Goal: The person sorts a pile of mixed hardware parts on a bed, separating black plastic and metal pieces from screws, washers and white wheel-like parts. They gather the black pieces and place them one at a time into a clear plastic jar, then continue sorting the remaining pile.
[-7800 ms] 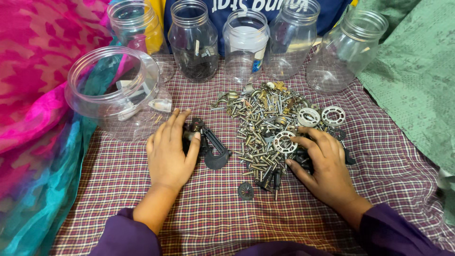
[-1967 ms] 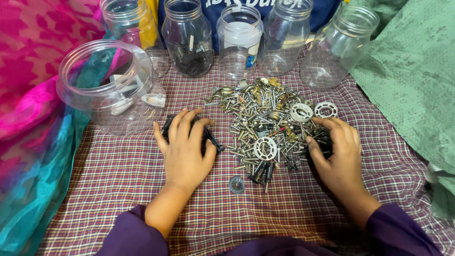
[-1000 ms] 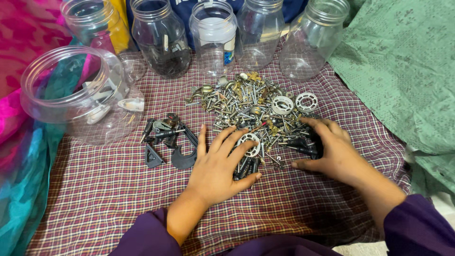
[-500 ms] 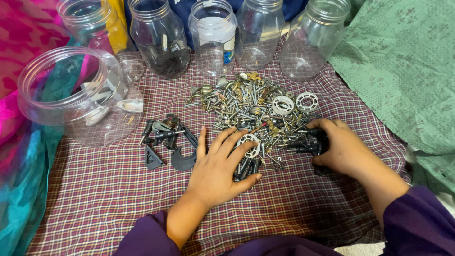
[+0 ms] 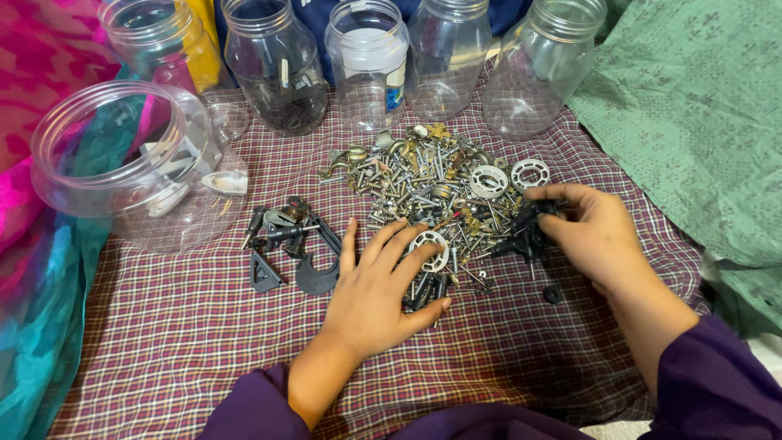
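A heap of metal screws, bolts and small brass fittings (image 5: 432, 183) lies on a plaid cloth (image 5: 204, 342). My left hand (image 5: 379, 289) rests flat on the heap's near edge, fingers spread beside a white ring-shaped part (image 5: 428, 242). My right hand (image 5: 595, 236) is lifted at the heap's right side, fingers closed on a bunch of black screws and parts (image 5: 525, 232). A separate cluster of black plastic parts (image 5: 289, 244) lies left of my left hand. A small black washer (image 5: 553, 293) sits alone below my right hand.
Several clear jars (image 5: 366, 61) stand along the far edge; one (image 5: 277, 69) holds dark pieces. A wide clear jar (image 5: 134, 159) lies tilted at left with white parts inside. Two white bearing rings (image 5: 509, 177) top the heap. Pink-teal fabric lies left, green cloth (image 5: 700, 106) right.
My left hand moved from the black parts cluster onto the heap. My right hand closed on black pieces and lifted them up and to the right, uncovering a small black washer.
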